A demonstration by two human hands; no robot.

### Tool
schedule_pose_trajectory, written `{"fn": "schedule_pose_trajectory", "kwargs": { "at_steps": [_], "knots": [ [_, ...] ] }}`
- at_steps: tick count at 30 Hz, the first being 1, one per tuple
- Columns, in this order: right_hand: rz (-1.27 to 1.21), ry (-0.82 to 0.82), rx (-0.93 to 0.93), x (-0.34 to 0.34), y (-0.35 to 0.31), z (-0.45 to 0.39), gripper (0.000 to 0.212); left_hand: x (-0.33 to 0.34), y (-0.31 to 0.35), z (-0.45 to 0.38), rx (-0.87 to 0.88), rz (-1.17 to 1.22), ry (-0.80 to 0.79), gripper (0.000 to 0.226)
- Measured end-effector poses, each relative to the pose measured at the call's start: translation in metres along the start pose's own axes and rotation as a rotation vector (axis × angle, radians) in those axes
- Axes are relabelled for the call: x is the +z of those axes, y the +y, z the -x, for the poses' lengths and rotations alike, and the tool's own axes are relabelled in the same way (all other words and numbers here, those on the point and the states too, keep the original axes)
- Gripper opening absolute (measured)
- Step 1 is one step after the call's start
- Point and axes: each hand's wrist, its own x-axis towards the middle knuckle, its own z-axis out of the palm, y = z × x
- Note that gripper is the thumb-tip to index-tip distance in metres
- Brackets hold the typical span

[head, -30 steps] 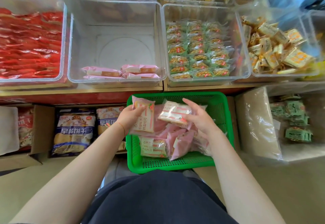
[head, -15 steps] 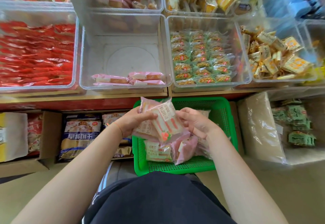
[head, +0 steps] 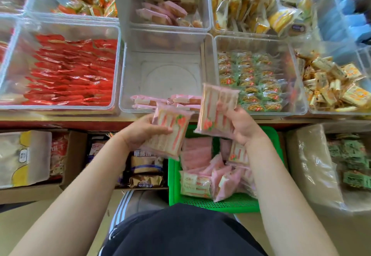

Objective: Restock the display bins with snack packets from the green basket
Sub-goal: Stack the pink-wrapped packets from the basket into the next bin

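Two hands, two packets, one basket

Each hand, left hand [head: 140,133] and right hand [head: 244,126], holds one pink sandwich packet [head: 170,133] [head: 215,109]. One green basket [head: 220,204] sits below. Four pink packets [head: 180,101] lie in the middle clear bin [head: 166,54]; the basket's heap is uncountable.

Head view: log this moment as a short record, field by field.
left hand: grips a pink strawberry packet
right hand: grips a second pink packet, raised toward the bins
green basket: more pink packets inside
target bin: clear, mostly bare, a few pink packets at its front edge
neighbour bins: red packets left, green packets right
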Motion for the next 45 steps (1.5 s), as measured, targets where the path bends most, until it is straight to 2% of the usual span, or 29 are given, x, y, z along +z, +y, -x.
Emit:
{"fn": "schedule_pose_trajectory", "kwargs": {
  "at_steps": [4, 6, 8, 10, 13, 17, 19, 24, 28, 31, 35, 38, 41, 43, 45],
  "knots": [
    [0.001, 0.166, -0.123, 0.027, -0.024, -0.039, 0.026, -0.012, 0.062, 0.001, 0.255, 0.027, 0.125, 0.032],
    [0.053, 0.195, -0.138, 0.038, -0.031, -0.059, 0.020, -0.022, 0.084, -0.009, 0.358, -0.074, 0.325, 0.027],
    [0.097, 0.205, -0.158, 0.049, -0.035, -0.074, 0.026, -0.036, 0.094, -0.029, 0.481, -0.319, 0.584, 0.018],
    [0.247, 0.245, -0.218, 0.060, -0.038, -0.086, 0.035, -0.046, 0.095, -0.050, 0.514, -0.704, 0.712, 0.020],
    [0.628, 0.267, -0.364, 0.072, -0.038, -0.106, 0.034, -0.049, 0.084, -0.076, 0.431, -1.188, 0.677, 0.032],
    [1.277, 0.234, -0.485, 0.076, -0.028, -0.133, 0.036, -0.054, 0.059, -0.101, 0.125, -1.497, 0.478, 0.034],
    [1.578, 0.249, -0.490, 0.074, -0.021, -0.140, 0.039, -0.057, 0.049, -0.111, -0.014, -1.545, 0.375, 0.039],
    [1.976, 0.175, -0.327, 0.080, -0.003, -0.151, 0.025, -0.062, 0.039, -0.120, -0.023, -1.431, 0.367, 0.046],
    [1.900, 0.059, -0.098, 0.081, 0.001, -0.161, 0.035, -0.063, 0.035, -0.121, -0.013, -1.403, 0.364, 0.049],
    [1.919, 0.004, 0.007, 0.084, 0.001, -0.169, 0.045, -0.063, 0.037, -0.121, -0.026, -1.421, 0.347, 0.056],
    [1.828, -0.071, 0.113, 0.084, 0.002, -0.175, 0.056, -0.060, 0.049, -0.116, -0.041, -1.315, 0.289, 0.066],
    [1.558, 0.035, -0.014, 0.083, 0.002, -0.159, 0.053, -0.050, 0.053, -0.105, 0.052, -1.287, 0.332, 0.055],
    [1.159, 0.256, -0.299, 0.086, -0.003, -0.121, 0.035, -0.030, 0.056, -0.081, 0.338, -1.103, 0.520, 0.034],
    [0.957, 0.328, -0.419, 0.085, -0.002, -0.087, 0.027, -0.008, 0.051, -0.058, 0.518, -0.944, 0.617, 0.020],
    [0.829, 0.347, -0.459, 0.079, 0.010, -0.055, 0.029, 0.016, 0.035, -0.038, 0.612, -0.871, 0.565, 0.022]
  ]
}}
